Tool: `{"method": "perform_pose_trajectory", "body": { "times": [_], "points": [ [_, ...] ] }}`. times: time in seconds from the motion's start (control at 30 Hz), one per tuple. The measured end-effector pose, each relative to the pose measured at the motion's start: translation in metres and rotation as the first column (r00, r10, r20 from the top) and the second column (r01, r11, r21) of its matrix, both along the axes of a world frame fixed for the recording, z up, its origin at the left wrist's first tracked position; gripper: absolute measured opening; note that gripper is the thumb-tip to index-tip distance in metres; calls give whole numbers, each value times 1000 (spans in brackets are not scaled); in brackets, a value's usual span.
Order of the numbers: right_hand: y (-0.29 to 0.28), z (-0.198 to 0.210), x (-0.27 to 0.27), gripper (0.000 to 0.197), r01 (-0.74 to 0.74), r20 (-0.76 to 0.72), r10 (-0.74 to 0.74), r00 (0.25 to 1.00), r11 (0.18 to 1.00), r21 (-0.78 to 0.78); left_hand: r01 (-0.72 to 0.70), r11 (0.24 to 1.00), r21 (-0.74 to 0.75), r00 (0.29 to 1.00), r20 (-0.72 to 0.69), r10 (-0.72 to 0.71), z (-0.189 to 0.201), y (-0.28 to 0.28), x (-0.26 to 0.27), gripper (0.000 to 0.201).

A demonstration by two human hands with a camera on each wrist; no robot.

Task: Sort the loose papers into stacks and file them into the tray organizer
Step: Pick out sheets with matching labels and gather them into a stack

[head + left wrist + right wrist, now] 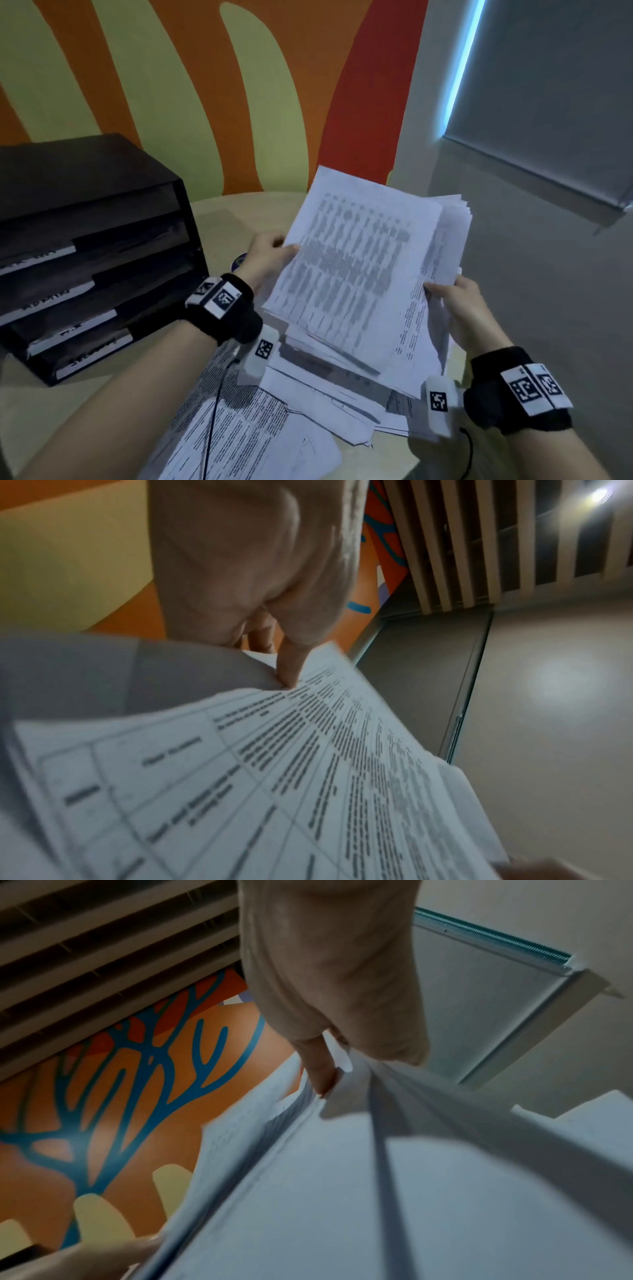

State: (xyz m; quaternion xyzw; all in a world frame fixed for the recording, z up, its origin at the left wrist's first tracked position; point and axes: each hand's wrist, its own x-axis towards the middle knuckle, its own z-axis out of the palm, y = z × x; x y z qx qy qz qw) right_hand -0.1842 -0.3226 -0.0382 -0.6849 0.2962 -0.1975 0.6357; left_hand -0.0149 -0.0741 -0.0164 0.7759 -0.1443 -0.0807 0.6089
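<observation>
A thick bundle of printed papers [349, 270] is held up above the table between both hands. My left hand [270, 253] pinches the top printed sheet at its left edge, thumb on top. My right hand [459, 301] grips the rest of the bundle at its right edge. In the left wrist view the thumb presses a tabled sheet [308, 764]. In the right wrist view the fingers [322, 1069] clamp several fanned sheets [377, 1177]. A black tray organizer [96, 246] with labelled shelves stands at the left.
More loose printed papers [260, 421] lie spread on the round pale table [41, 411] under the hands. A black cable [214, 411] runs across them. An orange and green wall rises behind; a grey window blind [548, 96] is at the right.
</observation>
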Motion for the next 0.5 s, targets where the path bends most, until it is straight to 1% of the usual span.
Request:
{"method": "perform_pose_trajectory", "body": {
  "times": [0.07, 0.13, 0.17, 0.23, 0.27, 0.3, 0.33, 0.4, 0.47, 0.5],
  "points": [
    [8, 3, 1, 21, -67, 11, 67, 998, 998, -20, 62, 996, 67, 997, -55, -58, -11, -6, -4, 21],
    [15, 7, 3, 18, -93, 42, 95, 995, 995, -36, 95, 994, 63, 986, -146, -85, -18, -11, -10, 25],
    [20, 11, 3, 19, -92, 63, 93, 994, 996, -19, 117, 992, 40, 979, -172, -108, -19, -13, -13, 25],
    [26, 14, 6, 27, -67, 109, 62, 992, 997, 41, 140, 990, -22, 971, -195, -141, -19, -16, -22, 16],
    [27, 15, 8, 33, -50, 123, 40, 992, 996, 78, 151, 989, -11, 973, -174, -150, -19, -17, -27, 22],
    [30, 16, 10, 38, -40, 128, 28, 991, 994, 97, 161, 987, -8, 976, -144, -161, -20, -18, -30, 20],
    [31, 16, 12, 41, -52, 142, 40, 989, 995, 82, 171, 985, -29, 979, -106, -173, -21, -18, -30, 22],
    [34, 17, 16, 31, -65, 175, 79, 981, 995, -80, 163, 986, -23, 987, -5, -163, -16, -18, -30, 34],
    [38, 26, 17, 36, -16, 224, 71, 972, 971, -237, 125, 992, 1, 988, 87, -125, -4, -20, -28, 35],
    [40, 33, 18, 38, 15, 268, 65, 961, 959, -283, 110, 994, 13, 985, 132, -111, 4, -22, -27, 33]
  ]
}}
